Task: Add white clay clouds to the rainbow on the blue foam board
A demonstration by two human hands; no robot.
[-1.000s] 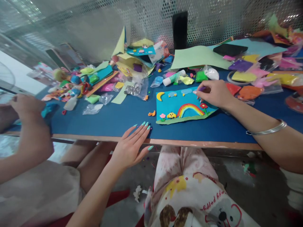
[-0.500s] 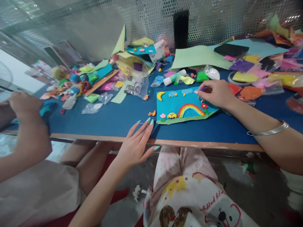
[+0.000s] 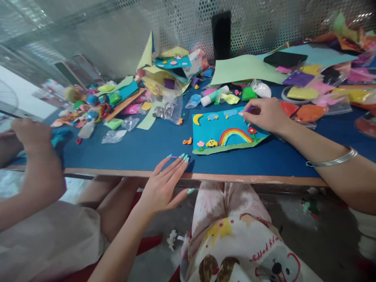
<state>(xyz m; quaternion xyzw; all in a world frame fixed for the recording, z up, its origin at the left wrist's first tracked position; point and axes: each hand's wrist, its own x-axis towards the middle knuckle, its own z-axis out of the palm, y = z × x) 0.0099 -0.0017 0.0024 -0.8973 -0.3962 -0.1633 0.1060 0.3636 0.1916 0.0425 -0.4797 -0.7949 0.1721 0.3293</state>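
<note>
My left hand (image 3: 167,182) lies with its fingers stretched out flat at the table's front edge. Under its fingertips shows a thin purple clay strip (image 3: 174,157). My right hand (image 3: 264,113) pinches a small lump of purple clay (image 3: 250,109) over the upper right of a blue card (image 3: 207,131). On that card are a clay rainbow (image 3: 235,133), a yellow moon (image 3: 197,119), two blue clouds, a yellow animal face (image 3: 212,143), a pink flower and a red flower (image 3: 252,130). Green paper (image 3: 226,148) runs along its lower edge.
Orange clay bits (image 3: 187,141) lie left of the card. Behind it are a glue stick (image 3: 214,96), bagged clay and green paper sheets (image 3: 243,70). A black phone (image 3: 221,35) stands against the mesh. At left, another person's hands (image 3: 32,135) work at the table.
My left hand has drawn slightly back toward the table's front edge, over the purple strip. My right hand keeps its pinch at the card.
</note>
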